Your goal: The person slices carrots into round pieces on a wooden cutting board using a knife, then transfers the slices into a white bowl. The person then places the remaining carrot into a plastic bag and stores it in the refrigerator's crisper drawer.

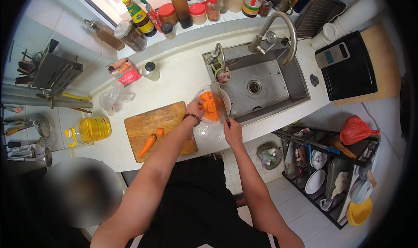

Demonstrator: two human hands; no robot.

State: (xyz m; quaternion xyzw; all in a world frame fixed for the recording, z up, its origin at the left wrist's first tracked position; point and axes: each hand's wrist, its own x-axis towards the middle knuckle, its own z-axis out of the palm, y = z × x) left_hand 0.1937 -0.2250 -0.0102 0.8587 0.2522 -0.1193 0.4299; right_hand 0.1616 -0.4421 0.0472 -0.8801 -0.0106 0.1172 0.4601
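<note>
My right hand [233, 132] grips the handle of a cleaver [220, 101]. Its broad blade is held over a white bowl [227, 96] on the counter, beside the sink. Orange carrot pieces [208, 106] fill much of the bowl, and the blade hides part of them. At the bowl's left side, my left hand [195, 110] has its fingers at the carrot pieces; whether they pinch any is hidden. To the left lies a wooden cutting board [163, 114]. On it rest a length of carrot [148, 145] and a short carrot chunk [160, 132].
A steel sink [271, 84] with a curved faucet [294, 35] adjoins the bowl. Left of the board stands an oil jug [94, 129]; behind it lie a plastic bag [112, 97] and a printed packet [125, 72]. A glass jar [151, 71] stands near the back wall. A rack [326, 150] stands lower right.
</note>
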